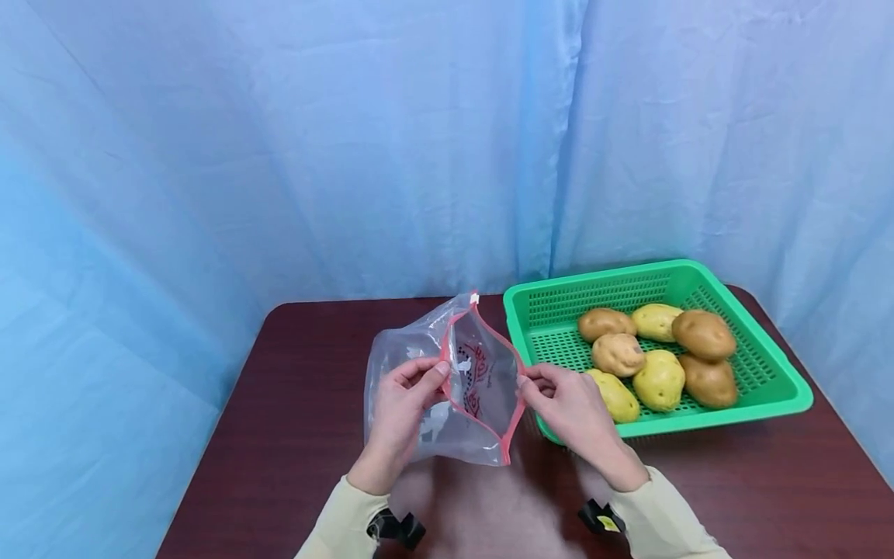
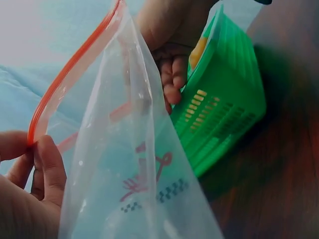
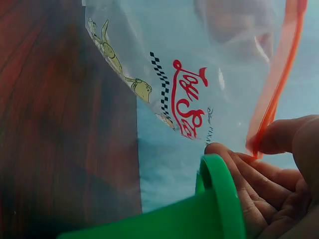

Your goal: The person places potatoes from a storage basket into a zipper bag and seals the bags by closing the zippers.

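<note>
A clear zip bag with a red-orange zip edge and red print is held up over the table, its mouth spread apart. My left hand pinches the left side of the rim between thumb and fingers; the left wrist view shows this pinch on the orange zip strip. On the opposite side of the rim, my right hand pinches the strip, as the right wrist view also shows near the right fingers. A white slider sits at the far end of the zip. Nothing is visible inside the bag.
Close to the right hand stands a green basket holding several brown potatoes and yellow ones. Its near left corner lies beside the right hand. The dark red-brown table ends at a blue curtain behind.
</note>
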### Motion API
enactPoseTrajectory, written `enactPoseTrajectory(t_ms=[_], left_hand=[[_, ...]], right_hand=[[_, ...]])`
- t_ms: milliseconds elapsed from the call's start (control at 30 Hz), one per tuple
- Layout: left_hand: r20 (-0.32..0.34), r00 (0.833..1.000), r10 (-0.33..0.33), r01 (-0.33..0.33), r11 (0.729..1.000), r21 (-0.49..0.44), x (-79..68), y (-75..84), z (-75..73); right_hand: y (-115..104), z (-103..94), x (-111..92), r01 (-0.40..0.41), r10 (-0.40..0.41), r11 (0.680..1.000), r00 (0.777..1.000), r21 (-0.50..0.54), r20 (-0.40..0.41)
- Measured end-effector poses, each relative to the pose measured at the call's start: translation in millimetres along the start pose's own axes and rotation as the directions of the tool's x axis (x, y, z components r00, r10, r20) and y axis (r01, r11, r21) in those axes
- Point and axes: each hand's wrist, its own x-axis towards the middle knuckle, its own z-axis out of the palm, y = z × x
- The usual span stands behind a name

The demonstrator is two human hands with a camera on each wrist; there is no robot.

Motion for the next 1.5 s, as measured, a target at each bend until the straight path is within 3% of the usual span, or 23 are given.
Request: enactPoseTrajectory(t_ms=[167,333,567,767,967,1233,1500], left_hand=[[0.006,1.0,0.01,-0.01,1.0,0.024,-6.5,-3.6,3.2],[-0.043,0.998,0.039,-0.037,0.998,0.044,-12.8,-3.7,1.1],[-0.09,0.995,0.049,-0.053,0.998,-0.045,-14.8,-2.5,-1.7],[-0.084,0.995,0.062,-0.072,0.989,-0.126,-13.8,-1.0,-1.6],[-0.079,0.994,0.072,-0.084,0.984,-0.159,-13.8,-1.0,-1.6],[-0.086,0.994,0.064,-0.078,0.983,-0.168,-13.3,-0.9,-1.8],[-0.066,0.997,0.045,-0.055,0.983,-0.173,-12.0,-2.0,-0.2]], right_hand=[[4,-12.5,-6,0.013,-0.014,0.999,1.0,-0.035,-0.007],[15,-30.9,-11,0.064,-0.066,0.997,0.997,-0.049,-0.031],[37,-52.3,-13,0.121,-0.125,0.983,0.992,-0.14,-0.021],[48,-63.5,-10,0.155,-0.16,0.974,0.987,-0.164,-0.012],[57,-85.2,-6,0.182,-0.205,0.955,0.976,-0.234,-0.078],[84,-129.8,6,0.156,-0.225,0.93,0.958,-0.334,-0.179],[119,-162.5,22,0.066,-0.125,0.932,0.981,-0.357,-0.146]])
